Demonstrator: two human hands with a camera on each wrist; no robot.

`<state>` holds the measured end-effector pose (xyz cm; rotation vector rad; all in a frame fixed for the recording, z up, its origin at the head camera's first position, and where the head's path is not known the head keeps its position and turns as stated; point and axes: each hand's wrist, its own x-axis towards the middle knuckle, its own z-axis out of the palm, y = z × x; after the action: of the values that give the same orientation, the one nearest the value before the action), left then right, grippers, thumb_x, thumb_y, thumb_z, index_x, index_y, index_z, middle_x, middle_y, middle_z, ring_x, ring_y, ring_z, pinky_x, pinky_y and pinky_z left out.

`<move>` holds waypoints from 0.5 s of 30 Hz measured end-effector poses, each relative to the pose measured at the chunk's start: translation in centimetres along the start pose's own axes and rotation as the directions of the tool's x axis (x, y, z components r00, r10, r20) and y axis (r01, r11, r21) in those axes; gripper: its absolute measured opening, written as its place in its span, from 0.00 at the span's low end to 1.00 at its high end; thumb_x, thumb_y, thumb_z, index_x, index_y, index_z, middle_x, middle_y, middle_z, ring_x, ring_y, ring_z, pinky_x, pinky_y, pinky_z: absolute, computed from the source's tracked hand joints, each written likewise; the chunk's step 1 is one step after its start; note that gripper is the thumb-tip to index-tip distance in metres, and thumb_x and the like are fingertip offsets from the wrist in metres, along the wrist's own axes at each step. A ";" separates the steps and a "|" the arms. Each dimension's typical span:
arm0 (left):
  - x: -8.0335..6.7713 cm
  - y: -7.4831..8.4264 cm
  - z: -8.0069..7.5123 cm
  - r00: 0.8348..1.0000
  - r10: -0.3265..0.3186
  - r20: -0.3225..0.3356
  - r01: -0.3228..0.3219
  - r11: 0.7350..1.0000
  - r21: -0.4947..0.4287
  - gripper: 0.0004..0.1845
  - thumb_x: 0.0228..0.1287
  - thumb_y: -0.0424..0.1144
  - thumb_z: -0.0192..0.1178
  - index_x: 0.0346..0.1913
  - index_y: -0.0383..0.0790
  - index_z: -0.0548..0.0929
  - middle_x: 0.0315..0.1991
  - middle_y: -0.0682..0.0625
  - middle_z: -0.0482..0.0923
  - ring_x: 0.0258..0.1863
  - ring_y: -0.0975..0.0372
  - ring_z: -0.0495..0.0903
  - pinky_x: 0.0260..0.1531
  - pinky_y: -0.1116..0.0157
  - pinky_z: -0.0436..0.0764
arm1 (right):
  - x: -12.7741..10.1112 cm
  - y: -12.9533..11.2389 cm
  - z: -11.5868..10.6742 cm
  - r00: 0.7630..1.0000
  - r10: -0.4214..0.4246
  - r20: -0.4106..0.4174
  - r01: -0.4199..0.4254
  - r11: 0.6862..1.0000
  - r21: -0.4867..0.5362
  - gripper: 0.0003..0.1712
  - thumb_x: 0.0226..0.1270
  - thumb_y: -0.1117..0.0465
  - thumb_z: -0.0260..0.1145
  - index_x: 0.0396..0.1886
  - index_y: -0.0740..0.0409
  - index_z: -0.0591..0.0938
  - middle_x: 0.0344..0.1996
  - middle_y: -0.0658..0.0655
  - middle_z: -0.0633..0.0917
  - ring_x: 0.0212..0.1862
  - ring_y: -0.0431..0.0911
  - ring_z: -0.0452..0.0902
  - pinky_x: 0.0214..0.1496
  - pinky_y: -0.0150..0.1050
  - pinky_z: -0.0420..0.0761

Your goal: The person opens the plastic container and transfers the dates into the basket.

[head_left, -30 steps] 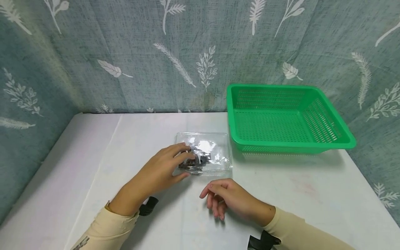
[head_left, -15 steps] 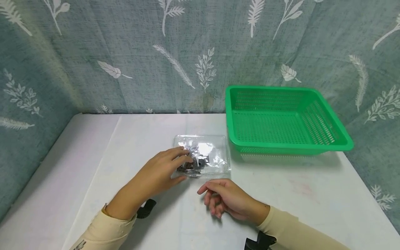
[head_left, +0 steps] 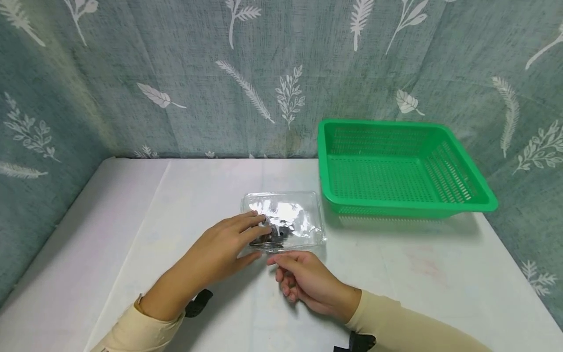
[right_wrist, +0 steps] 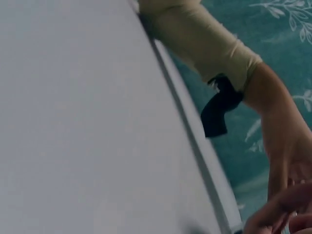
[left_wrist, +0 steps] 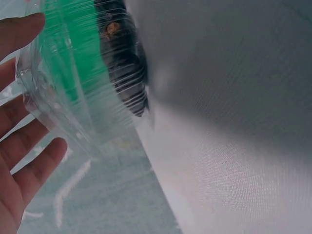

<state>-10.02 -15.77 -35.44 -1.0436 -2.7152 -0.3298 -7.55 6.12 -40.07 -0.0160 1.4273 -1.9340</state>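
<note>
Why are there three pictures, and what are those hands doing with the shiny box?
A person wears three cameras: one on the head, one on each wrist. The head picture shows a white table with an empty green plastic mesh basket and a clear plastic lidded box with something dark inside. The left hand rests its fingers on the box. The right hand is curled just in front of it; whether it touches is unclear. The left wrist picture shows that box close up. The right wrist picture mostly shows table and the other sleeve.
</note>
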 end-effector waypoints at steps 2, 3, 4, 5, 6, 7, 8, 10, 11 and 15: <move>-0.2 0.0 0.0 1.000 0.000 -0.007 0.000 1.000 -0.009 0.30 0.52 0.45 0.78 0.60 0.48 0.82 0.64 0.46 0.78 0.67 0.51 0.75 0.61 0.52 0.78 | 0.3 0.0 0.8 0.999 -0.004 -0.043 0.005 1.000 0.014 0.24 0.77 0.56 0.57 0.56 0.75 0.76 0.22 0.46 0.76 0.17 0.33 0.69 0.17 0.24 0.69; -0.3 -0.1 0.0 1.000 0.002 -0.011 -0.002 1.000 -0.013 0.30 0.52 0.45 0.78 0.60 0.49 0.82 0.64 0.46 0.78 0.66 0.51 0.75 0.61 0.52 0.78 | 0.4 0.0 1.1 0.998 -0.006 -0.064 0.007 1.000 0.019 0.24 0.77 0.56 0.58 0.56 0.75 0.77 0.22 0.46 0.76 0.17 0.33 0.69 0.17 0.24 0.68; -0.3 -0.1 0.0 1.000 0.007 -0.013 -0.007 1.000 -0.015 0.29 0.52 0.45 0.78 0.60 0.49 0.83 0.64 0.46 0.78 0.66 0.51 0.75 0.61 0.52 0.79 | 0.5 0.0 1.3 0.996 -0.008 -0.084 0.010 1.000 0.024 0.24 0.76 0.55 0.58 0.55 0.75 0.77 0.21 0.45 0.75 0.16 0.33 0.68 0.17 0.24 0.68; -0.3 -0.1 0.1 1.000 0.013 -0.016 -0.013 1.000 -0.017 0.29 0.52 0.44 0.78 0.59 0.48 0.83 0.64 0.46 0.78 0.66 0.51 0.76 0.61 0.52 0.79 | 0.6 0.1 1.5 0.995 -0.012 -0.101 0.015 1.000 0.027 0.24 0.76 0.55 0.59 0.55 0.74 0.78 0.20 0.45 0.75 0.16 0.33 0.68 0.17 0.24 0.68; -0.3 -0.1 0.2 1.000 0.018 -0.020 -0.019 1.000 -0.019 0.29 0.52 0.44 0.78 0.59 0.48 0.83 0.64 0.46 0.78 0.66 0.51 0.76 0.61 0.52 0.79 | 0.7 0.1 1.6 0.993 -0.015 -0.119 0.018 0.999 0.028 0.24 0.76 0.55 0.59 0.54 0.74 0.78 0.19 0.45 0.75 0.16 0.33 0.68 0.17 0.25 0.68; -0.2 -0.1 0.2 0.999 0.023 -0.024 -0.024 1.000 -0.021 0.29 0.52 0.44 0.78 0.59 0.48 0.83 0.63 0.46 0.78 0.66 0.51 0.76 0.60 0.53 0.79 | 0.7 0.2 1.7 0.991 -0.020 -0.134 0.024 0.999 0.029 0.23 0.76 0.55 0.59 0.54 0.74 0.79 0.19 0.45 0.75 0.16 0.34 0.68 0.17 0.25 0.68; -0.2 -0.1 0.2 0.999 0.029 -0.028 -0.029 0.999 -0.019 0.28 0.52 0.44 0.78 0.58 0.48 0.83 0.63 0.46 0.79 0.65 0.51 0.76 0.60 0.53 0.80 | 0.7 0.3 1.7 0.989 -0.025 -0.145 0.030 0.999 0.031 0.23 0.76 0.55 0.59 0.54 0.73 0.79 0.18 0.45 0.75 0.16 0.34 0.68 0.17 0.25 0.68; -0.2 -0.2 0.2 0.999 0.034 -0.037 -0.035 0.999 -0.019 0.27 0.51 0.44 0.79 0.56 0.48 0.84 0.62 0.47 0.79 0.64 0.52 0.77 0.58 0.54 0.80 | 0.7 0.4 1.7 0.986 -0.041 -0.160 0.047 0.998 0.032 0.22 0.76 0.56 0.58 0.54 0.73 0.79 0.18 0.45 0.74 0.16 0.34 0.67 0.17 0.25 0.67; -0.1 -0.2 0.2 0.999 0.036 -0.040 -0.037 0.999 -0.022 0.26 0.50 0.43 0.79 0.55 0.48 0.84 0.62 0.47 0.79 0.64 0.52 0.78 0.58 0.55 0.81 | 0.7 0.4 1.7 0.986 -0.045 -0.163 0.051 0.998 0.033 0.22 0.76 0.55 0.58 0.54 0.73 0.79 0.18 0.45 0.74 0.16 0.34 0.67 0.17 0.25 0.67; -0.2 -0.4 0.1 0.999 0.029 -0.034 -0.030 0.999 -0.040 0.25 0.50 0.42 0.79 0.52 0.48 0.83 0.61 0.48 0.79 0.63 0.53 0.78 0.56 0.56 0.82 | 0.8 0.5 1.5 0.986 -0.050 -0.156 0.058 0.997 0.047 0.22 0.76 0.54 0.60 0.55 0.70 0.80 0.17 0.45 0.74 0.16 0.34 0.67 0.17 0.25 0.67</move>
<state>-10.12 -16.15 -35.60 -1.0784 -2.6716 -0.3955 -7.23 4.37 -40.23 0.1229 1.4901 -2.0539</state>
